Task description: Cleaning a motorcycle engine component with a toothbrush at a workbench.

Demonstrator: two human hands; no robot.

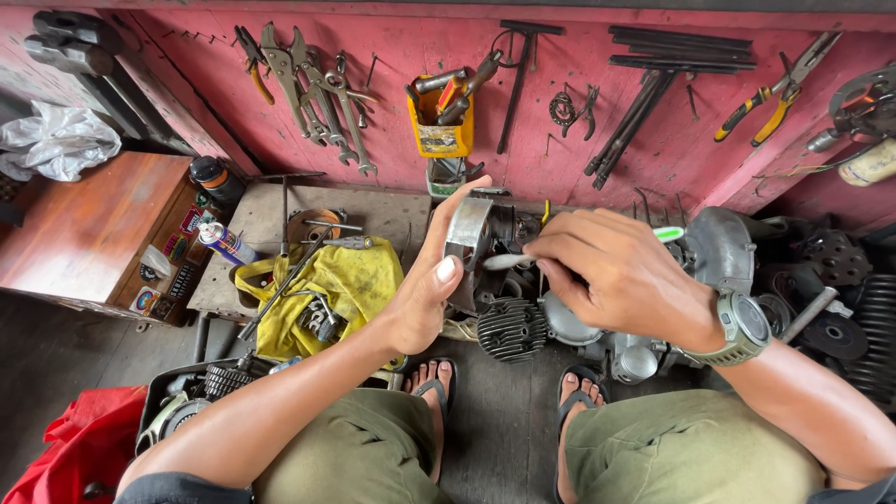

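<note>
Cleaning underway: left hand (425,289) grips grey curved metal engine cover (467,233); right hand (611,271) at 3 o'clock pinches white-green toothbrush (509,261); grime remains.

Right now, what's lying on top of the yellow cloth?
On the yellow cloth lie a long metal rod and a cluster of small metal parts. The left hand covers its right edge, so anything there is hidden.

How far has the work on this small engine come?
Done: the finned cylinder is off and lies on the floor. In hand: the left hand steadies a grey metal part while the right hand works a white brush on it. Left: the engine is in pieces.
</note>
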